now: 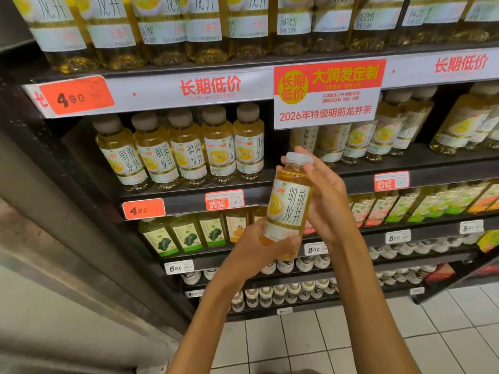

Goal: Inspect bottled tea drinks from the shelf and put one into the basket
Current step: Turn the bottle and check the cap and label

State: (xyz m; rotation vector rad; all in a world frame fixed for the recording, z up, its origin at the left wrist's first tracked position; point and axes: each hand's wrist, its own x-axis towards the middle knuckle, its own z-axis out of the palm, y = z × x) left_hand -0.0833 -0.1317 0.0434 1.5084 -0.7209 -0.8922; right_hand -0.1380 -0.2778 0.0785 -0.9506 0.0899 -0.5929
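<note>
Bottle (289, 205) before shelf (189, 194) (between hands)

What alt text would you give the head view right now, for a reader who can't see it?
Both hands hold a bottled tea drink upright before the shelf: the left hand grips its base, the right hand its upper part near the white cap. Rows of matching bottles fill the shelf behind, above orange 4.90 price tags.

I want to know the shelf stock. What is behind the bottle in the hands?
Behind the held bottle is the shelf edge with a red tag. Lower bottles behind it and the right hand are covered.
</note>
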